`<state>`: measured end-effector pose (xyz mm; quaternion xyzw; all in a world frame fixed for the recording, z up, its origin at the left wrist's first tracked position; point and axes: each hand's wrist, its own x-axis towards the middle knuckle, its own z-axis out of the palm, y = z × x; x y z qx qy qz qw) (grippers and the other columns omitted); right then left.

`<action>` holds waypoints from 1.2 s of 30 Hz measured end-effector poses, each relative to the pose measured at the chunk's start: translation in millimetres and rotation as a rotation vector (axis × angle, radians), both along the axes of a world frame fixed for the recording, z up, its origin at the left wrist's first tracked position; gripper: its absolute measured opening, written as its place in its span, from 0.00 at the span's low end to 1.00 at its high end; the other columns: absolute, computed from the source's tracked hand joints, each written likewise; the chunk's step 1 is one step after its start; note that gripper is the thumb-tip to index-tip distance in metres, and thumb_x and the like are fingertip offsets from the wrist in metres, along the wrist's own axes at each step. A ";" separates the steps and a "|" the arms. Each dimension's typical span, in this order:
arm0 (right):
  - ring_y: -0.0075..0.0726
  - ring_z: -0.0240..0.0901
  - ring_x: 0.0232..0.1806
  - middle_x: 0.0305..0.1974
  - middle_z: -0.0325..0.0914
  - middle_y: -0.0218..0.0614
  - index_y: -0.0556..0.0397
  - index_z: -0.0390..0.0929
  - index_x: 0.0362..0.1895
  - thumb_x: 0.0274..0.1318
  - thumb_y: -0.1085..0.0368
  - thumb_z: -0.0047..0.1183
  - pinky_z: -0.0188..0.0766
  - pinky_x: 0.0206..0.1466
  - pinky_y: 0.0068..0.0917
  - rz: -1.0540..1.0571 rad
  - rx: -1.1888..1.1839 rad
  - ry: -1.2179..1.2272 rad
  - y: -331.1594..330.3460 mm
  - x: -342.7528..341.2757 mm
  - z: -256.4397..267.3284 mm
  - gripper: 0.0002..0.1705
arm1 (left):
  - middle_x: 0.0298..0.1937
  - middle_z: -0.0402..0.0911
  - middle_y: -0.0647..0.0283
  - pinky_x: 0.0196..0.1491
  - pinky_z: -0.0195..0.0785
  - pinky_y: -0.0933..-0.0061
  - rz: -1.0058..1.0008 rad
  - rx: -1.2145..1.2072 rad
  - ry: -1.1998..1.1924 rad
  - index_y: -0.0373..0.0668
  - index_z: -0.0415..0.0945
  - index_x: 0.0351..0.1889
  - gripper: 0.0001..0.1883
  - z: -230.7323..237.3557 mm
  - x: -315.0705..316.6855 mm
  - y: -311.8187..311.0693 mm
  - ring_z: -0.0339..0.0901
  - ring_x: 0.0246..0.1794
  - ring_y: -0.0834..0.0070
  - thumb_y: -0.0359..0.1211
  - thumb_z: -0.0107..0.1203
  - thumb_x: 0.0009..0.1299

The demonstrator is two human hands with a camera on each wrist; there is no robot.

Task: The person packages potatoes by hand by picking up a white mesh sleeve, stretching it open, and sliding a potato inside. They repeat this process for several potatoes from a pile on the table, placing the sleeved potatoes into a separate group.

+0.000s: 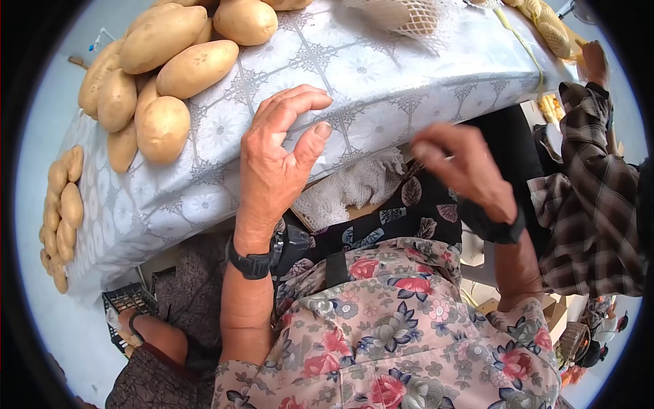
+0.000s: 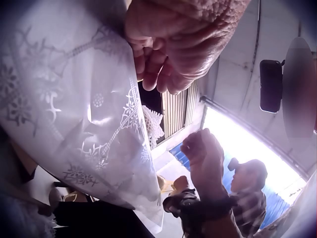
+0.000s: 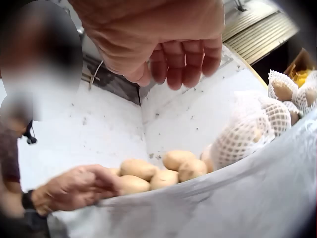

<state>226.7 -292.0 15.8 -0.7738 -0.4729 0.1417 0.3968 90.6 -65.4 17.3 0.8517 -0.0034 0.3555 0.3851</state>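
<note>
My left hand (image 1: 279, 153) is raised over the table's front edge, its fingers loosely bent and nothing in them. To its left on the patterned cloth lies a pile of bare potatoes (image 1: 163, 41). The right hand (image 1: 466, 167), slightly blurred, hovers past the edge, also empty with bent fingers. Between and below the hands, white foam nets (image 1: 354, 187) lie in a box. Netted potatoes (image 1: 409, 17) rest at the table's far side. In the right wrist view, the right hand (image 3: 163, 39) hangs above, with bare potatoes (image 3: 163, 171) and netted ones (image 3: 247, 134) beyond.
A silvery patterned tablecloth (image 1: 381, 88) covers the table. More potatoes (image 1: 65, 208) lie at its left end. Wrapped items (image 1: 545, 27) stand at the far right, near another person's plaid sleeve (image 1: 586, 129). Someone else sits at the left, beside a black crate (image 1: 129, 300).
</note>
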 end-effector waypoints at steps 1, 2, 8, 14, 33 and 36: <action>0.38 0.75 0.34 0.34 0.78 0.41 0.59 0.78 0.37 0.54 0.66 0.54 0.72 0.39 0.32 0.079 -0.158 -0.019 -3.2 3.6 -32.0 0.09 | 0.44 0.80 0.59 0.53 0.65 0.65 0.000 0.012 0.006 0.40 0.77 0.42 0.12 0.1 0.0 0.2 0.74 0.50 0.61 0.37 0.57 0.64; 0.46 0.76 0.39 0.41 0.77 0.45 0.59 0.79 0.39 0.53 0.66 0.54 0.73 0.43 0.36 0.154 -0.252 -0.154 -5.8 9.5 -68.9 0.11 | 0.44 0.80 0.59 0.54 0.65 0.65 0.001 0.024 0.012 0.40 0.77 0.42 0.12 0.5 0.0 0.8 0.74 0.50 0.61 0.37 0.57 0.64; 0.50 0.51 0.68 0.56 0.70 0.50 0.54 0.78 0.49 0.43 0.66 0.54 0.55 0.67 0.40 0.134 -0.614 -0.364 9.5 12.6 -170.6 0.23 | 0.44 0.80 0.58 0.54 0.65 0.64 -0.009 0.038 0.025 0.40 0.77 0.41 0.12 2.7 -1.6 1.0 0.74 0.50 0.60 0.36 0.58 0.64; 0.40 0.76 0.38 0.35 0.79 0.40 0.58 0.78 0.43 0.54 0.64 0.54 0.72 0.41 0.32 -0.152 -0.070 0.216 1.7 11.7 -110.6 0.14 | 0.44 0.80 0.58 0.54 0.65 0.64 -0.052 0.007 0.014 0.40 0.77 0.41 0.12 2.8 -2.7 2.9 0.74 0.50 0.60 0.36 0.58 0.64; 0.18 0.73 0.33 0.34 0.77 0.29 0.56 0.74 0.42 0.56 0.75 0.51 0.72 0.38 0.16 -0.225 0.869 1.027 27.1 -1.4 37.3 0.09 | 0.36 0.77 0.69 0.40 0.67 0.83 -0.143 -0.697 0.279 0.36 0.72 0.42 0.09 -1.8 -33.1 -22.5 0.72 0.34 0.86 0.27 0.54 0.65; 0.18 0.73 0.37 0.38 0.77 0.29 0.60 0.73 0.51 0.58 0.73 0.47 0.72 0.44 0.19 -0.147 0.726 1.038 35.4 2.0 36.1 0.15 | 0.44 0.78 0.66 0.51 0.67 0.76 -0.294 -1.150 -0.038 0.38 0.70 0.48 0.11 3.8 -32.0 -8.0 0.74 0.44 0.82 0.29 0.52 0.69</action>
